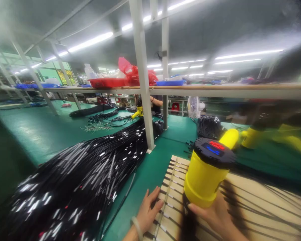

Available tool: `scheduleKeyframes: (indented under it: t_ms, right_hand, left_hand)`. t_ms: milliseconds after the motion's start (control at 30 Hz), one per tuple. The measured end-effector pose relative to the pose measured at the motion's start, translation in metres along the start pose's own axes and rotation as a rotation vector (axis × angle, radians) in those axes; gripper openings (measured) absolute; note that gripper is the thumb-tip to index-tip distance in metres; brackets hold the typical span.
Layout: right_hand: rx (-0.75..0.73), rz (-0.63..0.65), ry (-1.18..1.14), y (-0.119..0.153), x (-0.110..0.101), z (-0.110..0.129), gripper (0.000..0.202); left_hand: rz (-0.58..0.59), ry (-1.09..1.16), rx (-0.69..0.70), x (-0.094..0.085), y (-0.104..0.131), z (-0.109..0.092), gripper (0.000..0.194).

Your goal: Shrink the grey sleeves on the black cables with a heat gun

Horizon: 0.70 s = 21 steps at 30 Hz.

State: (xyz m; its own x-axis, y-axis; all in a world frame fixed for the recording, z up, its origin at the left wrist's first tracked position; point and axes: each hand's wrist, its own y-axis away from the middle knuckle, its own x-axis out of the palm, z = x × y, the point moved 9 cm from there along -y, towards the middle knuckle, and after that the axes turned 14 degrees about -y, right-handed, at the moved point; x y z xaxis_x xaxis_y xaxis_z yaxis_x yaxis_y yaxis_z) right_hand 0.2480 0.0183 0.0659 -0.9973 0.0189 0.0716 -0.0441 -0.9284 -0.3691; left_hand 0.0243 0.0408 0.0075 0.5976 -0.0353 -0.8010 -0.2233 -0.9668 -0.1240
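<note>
My right hand (217, 214) is wrapped round a yellow heat gun (203, 177), whose dark end cap with a red and blue display faces up. The gun stands over a light wooden board (175, 209) on which black cables (172, 180) with short white sections lie side by side. My left hand (147, 208), with a pale bracelet at the wrist, rests at the board's left edge. Its fingers are stretched out and apart, close to the cable ends. The gun's lower end is dark and partly hidden behind my right hand.
A large heap of black cables (90, 174) covers the green table (17, 124) to the left. A white post (142, 80) rises behind the board. Farther back are a white fan (193, 107), another yellow heat gun (137, 113), a person (157, 102) and a red tray (107, 82) on the shelf.
</note>
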Motion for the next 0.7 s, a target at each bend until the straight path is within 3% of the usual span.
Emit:
scheduleKeyframes:
  t_ms: [300,700]
  right_hand:
    - [0.011,0.039,0.011,-0.0008,0.0034,-0.0009,0.042]
    - [-0.101,-0.029,-0.077,0.0,0.0007,0.0035,0.049]
  left_hand:
    - [0.022,-0.018,-0.007,0.0029,0.0006,0.0023,0.05]
    - [-0.005,-0.007,-0.012,-0.0009,0.001,-0.0003,0.049]
